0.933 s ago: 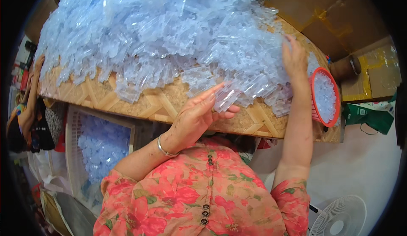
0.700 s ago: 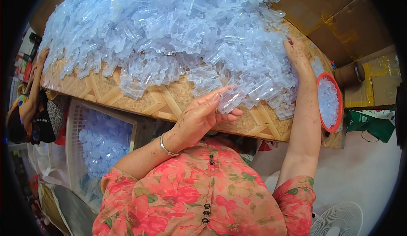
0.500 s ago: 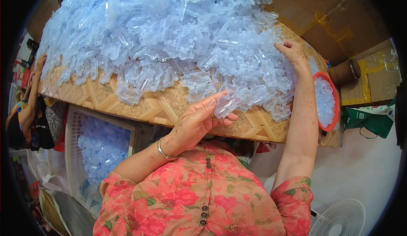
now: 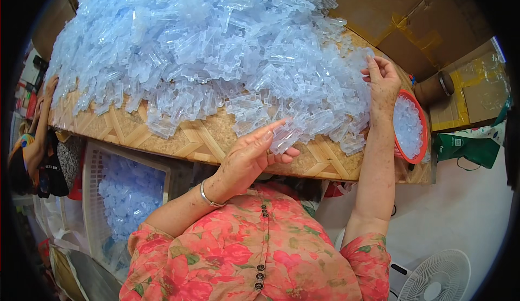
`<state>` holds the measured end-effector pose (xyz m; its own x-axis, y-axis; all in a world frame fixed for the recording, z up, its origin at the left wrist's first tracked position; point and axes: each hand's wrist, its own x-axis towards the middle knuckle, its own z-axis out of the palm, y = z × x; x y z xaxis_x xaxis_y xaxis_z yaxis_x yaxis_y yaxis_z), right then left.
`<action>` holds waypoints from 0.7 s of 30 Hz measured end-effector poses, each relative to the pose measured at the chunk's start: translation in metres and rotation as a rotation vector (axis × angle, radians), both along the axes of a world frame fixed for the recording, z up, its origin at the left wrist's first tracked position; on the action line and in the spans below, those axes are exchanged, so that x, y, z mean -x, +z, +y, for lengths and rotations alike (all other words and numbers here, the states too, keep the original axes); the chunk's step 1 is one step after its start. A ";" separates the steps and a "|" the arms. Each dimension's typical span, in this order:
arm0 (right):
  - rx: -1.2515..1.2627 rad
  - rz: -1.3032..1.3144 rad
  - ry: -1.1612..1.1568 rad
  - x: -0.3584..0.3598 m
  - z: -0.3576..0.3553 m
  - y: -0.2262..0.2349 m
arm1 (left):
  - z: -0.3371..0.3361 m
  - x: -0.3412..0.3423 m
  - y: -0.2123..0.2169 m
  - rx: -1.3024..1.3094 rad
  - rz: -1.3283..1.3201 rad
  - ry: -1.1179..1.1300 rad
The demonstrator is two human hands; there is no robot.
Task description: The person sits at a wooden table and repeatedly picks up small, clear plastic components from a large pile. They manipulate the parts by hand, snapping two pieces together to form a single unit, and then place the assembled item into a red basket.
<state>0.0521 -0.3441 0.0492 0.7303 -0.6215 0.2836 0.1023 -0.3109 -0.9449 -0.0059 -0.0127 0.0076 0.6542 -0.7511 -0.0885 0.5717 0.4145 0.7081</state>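
Left hand at centre, pinching a clear plastic strip off the heap. Right hand at three o'clock, fingers half-curled beside red bowl.

A white basket of clear pieces is being kept under the bench; cardboard boxes and a white fan are being seen nearby.

A woven worktop stands on a pale floor. Cardboard boxes stack behind it; a white fan sits lower right, a white crate left.
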 end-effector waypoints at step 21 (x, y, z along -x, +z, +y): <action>-0.474 -0.073 0.267 0.113 0.113 -0.015 | -0.001 0.002 0.008 -0.002 -0.023 0.020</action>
